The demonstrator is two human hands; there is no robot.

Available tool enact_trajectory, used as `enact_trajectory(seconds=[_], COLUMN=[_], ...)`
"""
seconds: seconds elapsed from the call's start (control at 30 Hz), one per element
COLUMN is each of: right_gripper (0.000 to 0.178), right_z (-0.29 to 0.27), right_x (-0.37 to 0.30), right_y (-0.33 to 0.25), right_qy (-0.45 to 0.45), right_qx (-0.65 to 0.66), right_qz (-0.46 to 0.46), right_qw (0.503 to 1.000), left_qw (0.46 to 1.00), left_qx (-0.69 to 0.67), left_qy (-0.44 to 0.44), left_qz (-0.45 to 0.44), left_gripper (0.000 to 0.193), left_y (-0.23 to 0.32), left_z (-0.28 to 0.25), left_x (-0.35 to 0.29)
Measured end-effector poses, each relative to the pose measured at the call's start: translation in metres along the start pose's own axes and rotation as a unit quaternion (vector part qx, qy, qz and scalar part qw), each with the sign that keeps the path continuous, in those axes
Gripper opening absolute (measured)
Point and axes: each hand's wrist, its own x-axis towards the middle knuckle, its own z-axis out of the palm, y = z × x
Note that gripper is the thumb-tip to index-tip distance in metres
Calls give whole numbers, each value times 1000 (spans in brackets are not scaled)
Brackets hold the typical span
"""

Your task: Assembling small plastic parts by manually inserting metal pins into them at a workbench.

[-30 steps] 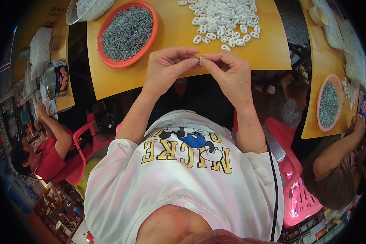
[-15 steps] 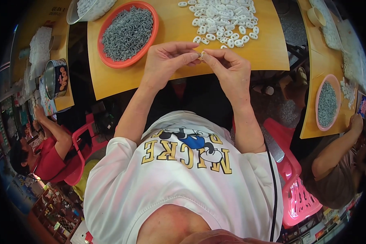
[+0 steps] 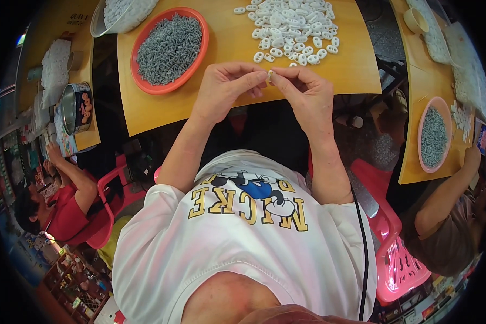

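My left hand [image 3: 221, 89] and my right hand [image 3: 309, 98] meet over the near edge of the yellow table, fingertips pinched towards each other. A small pale plastic piece [image 3: 270, 76] shows at the tips of my right thumb and index finger. My left thumb and fingers press together right beside it; what they hold is too small to make out. Beyond my left hand stands an orange-red basin [image 3: 204, 48] full of grey screws [image 3: 169, 49]. Past my right hand lies a loose spread of white oval plastic pieces with two holes [image 3: 294, 29].
A clear tub [image 3: 96, 21] of white pieces stands at the far left. Another table on the right holds a pink basin [image 3: 447, 116] of grey screws. A co-worker in red [image 3: 70, 213] sits left, another person's arm [image 3: 451, 189] reaches in at right. Pink chairs [image 3: 389, 232] flank me.
Both hands have come slightly nearer to my body and stay pinched together. My left hand has shifted a little to the right. The tables appear slightly shifted in view.
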Motion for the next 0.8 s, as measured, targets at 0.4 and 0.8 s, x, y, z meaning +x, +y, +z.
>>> enact_trajectory(seconds=[0.4,0.8], right_gripper=[12,14], right_z=[5,-6], right_x=[0,6], right_y=[3,1], right_qy=[16,97], right_qx=[-63,41], right_qz=[-17,-46], right_qw=[998,993], left_qw=[1000,818], left_qx=[0,517], left_qy=[18,165], left_qz=[-21,188], left_gripper=[15,19], left_y=[-2,-3], left_z=[2,6], left_x=[3,22])
